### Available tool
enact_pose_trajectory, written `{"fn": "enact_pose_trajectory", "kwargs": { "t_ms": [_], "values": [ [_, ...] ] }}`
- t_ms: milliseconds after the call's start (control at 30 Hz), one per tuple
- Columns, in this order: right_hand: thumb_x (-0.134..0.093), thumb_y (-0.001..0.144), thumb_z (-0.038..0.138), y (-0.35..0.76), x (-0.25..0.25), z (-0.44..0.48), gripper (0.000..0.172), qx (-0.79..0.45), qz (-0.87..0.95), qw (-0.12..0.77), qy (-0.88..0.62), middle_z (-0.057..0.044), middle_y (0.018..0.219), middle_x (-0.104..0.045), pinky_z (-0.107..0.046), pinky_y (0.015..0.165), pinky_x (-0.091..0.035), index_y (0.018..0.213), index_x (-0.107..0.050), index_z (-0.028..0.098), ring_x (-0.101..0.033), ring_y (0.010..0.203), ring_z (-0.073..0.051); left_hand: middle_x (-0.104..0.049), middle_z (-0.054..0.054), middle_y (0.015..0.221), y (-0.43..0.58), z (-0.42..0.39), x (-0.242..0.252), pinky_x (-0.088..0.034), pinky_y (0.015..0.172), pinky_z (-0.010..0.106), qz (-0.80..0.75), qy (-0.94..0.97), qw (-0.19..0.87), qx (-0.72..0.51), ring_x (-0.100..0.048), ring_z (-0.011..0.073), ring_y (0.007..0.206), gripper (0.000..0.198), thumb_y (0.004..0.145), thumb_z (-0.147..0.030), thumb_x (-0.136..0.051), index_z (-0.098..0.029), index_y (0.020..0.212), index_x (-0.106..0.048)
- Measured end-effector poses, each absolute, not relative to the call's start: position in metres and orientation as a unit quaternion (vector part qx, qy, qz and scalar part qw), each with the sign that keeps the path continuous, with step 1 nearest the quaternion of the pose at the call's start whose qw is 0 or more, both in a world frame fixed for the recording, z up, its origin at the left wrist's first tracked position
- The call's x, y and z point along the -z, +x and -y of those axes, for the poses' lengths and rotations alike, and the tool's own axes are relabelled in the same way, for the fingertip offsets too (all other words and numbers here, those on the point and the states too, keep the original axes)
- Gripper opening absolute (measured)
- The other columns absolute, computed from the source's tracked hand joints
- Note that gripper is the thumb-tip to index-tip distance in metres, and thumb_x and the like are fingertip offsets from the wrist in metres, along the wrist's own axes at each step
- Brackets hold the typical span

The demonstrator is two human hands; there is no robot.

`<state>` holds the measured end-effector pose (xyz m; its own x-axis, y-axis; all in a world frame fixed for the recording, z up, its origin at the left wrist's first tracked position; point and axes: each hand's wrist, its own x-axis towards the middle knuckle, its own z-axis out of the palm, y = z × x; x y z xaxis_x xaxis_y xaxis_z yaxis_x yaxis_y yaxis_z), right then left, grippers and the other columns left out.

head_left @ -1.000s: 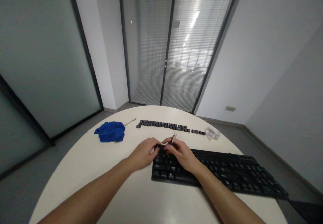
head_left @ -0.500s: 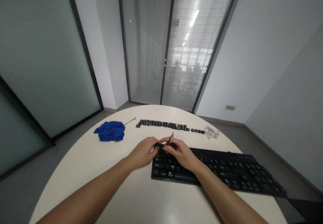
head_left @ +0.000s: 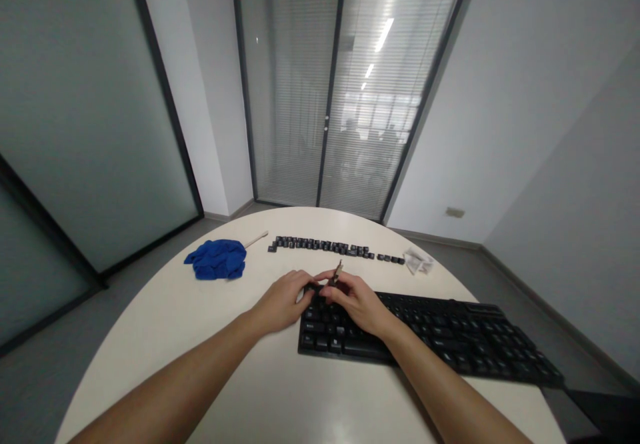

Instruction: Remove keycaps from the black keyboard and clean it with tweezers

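Observation:
A black computer keyboard (head_left: 440,337) lies at a slant across the round table. Its upper left corner is in the grip of my left hand (head_left: 285,301), which has the thumb at the keys and the fingers bent at the far edge. My right hand (head_left: 357,303) is closed on a slim tool with a brassy metal end (head_left: 338,269), which points up and away from the keyboard. The tool's lower end is hidden by my fingers, so its exact kind cannot be made out. Both hands are close together above the left-hand keys.
Beyond my hands, loose black keycaps (head_left: 320,246) lie in rows on the table (head_left: 225,371). A blue cloth (head_left: 217,259) is at the left, with a light-coloured stick (head_left: 257,238) sticking out behind it. Crumpled whitish tissue or plastic (head_left: 419,261) lies at the right end of the keycaps.
The whole view has shifted very slightly. Both hands keep their places at the keyboard, and the tool in my right hand leans a little differently.

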<state>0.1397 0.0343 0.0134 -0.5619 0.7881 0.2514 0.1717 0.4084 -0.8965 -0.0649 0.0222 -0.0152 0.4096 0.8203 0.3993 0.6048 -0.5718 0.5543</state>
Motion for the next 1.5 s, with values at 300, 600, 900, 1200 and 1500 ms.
{"fn": "enact_pose_trajectory", "kwargs": {
  "t_ms": [300, 600, 900, 1200, 1500],
  "values": [
    [-0.062, 0.088, 0.040, 0.1372, -0.0165, -0.0312, 0.033, -0.446, 0.768, 0.347, -0.301, -0.003, 0.091, -0.067, -0.027, 0.073, -0.047, 0.115, -0.067, 0.020, -0.056, 0.074, -0.015, -0.067, 0.006, 0.103, -0.0652, -0.0222, 0.0150, -0.045, 0.089, 0.037, -0.433, 0.828, 0.152, -0.322, -0.059, 0.0233, 0.099, 0.024, 0.093, -0.020, -0.049, -0.022, 0.114, -0.061],
    [-0.060, 0.090, 0.041, 0.1359, -0.0181, -0.0325, 0.032, -0.426, 0.786, 0.342, -0.289, -0.002, 0.092, -0.065, -0.027, 0.076, -0.046, 0.115, -0.066, 0.021, -0.055, 0.079, -0.016, -0.067, 0.006, 0.103, -0.0653, -0.0242, 0.0179, -0.045, 0.088, 0.037, -0.435, 0.828, 0.149, -0.320, -0.059, 0.0232, 0.098, 0.023, 0.093, -0.022, -0.050, -0.021, 0.113, -0.060],
    [-0.060, 0.090, 0.039, 0.1358, -0.0149, -0.0349, 0.030, -0.444, 0.781, 0.342, -0.275, -0.002, 0.096, -0.066, -0.028, 0.079, -0.045, 0.114, -0.066, 0.021, -0.056, 0.083, -0.017, -0.066, 0.006, 0.101, -0.0653, -0.0245, 0.0185, -0.045, 0.087, 0.037, -0.432, 0.829, 0.145, -0.323, -0.058, 0.0228, 0.097, 0.022, 0.093, -0.021, -0.049, -0.021, 0.112, -0.060],
    [-0.055, 0.093, 0.039, 0.1366, -0.0190, -0.0340, 0.029, -0.416, 0.789, 0.348, -0.289, -0.001, 0.086, -0.065, -0.027, 0.081, -0.044, 0.114, -0.064, 0.020, -0.058, 0.084, -0.016, -0.067, 0.005, 0.102, -0.0648, -0.0236, 0.0176, -0.046, 0.087, 0.037, -0.434, 0.825, 0.151, -0.328, -0.059, 0.0222, 0.097, 0.020, 0.093, -0.022, -0.049, -0.021, 0.109, -0.062],
    [-0.051, 0.096, 0.037, 0.1363, -0.0174, -0.0334, 0.024, -0.393, 0.794, 0.347, -0.308, 0.000, 0.080, -0.065, -0.027, 0.078, -0.045, 0.110, -0.061, 0.021, -0.060, 0.078, -0.016, -0.067, 0.006, 0.101, -0.0651, -0.0225, 0.0148, -0.045, 0.088, 0.036, -0.429, 0.830, 0.150, -0.323, -0.058, 0.0227, 0.098, 0.017, 0.093, -0.021, -0.048, -0.021, 0.102, -0.062]
  ]
}}
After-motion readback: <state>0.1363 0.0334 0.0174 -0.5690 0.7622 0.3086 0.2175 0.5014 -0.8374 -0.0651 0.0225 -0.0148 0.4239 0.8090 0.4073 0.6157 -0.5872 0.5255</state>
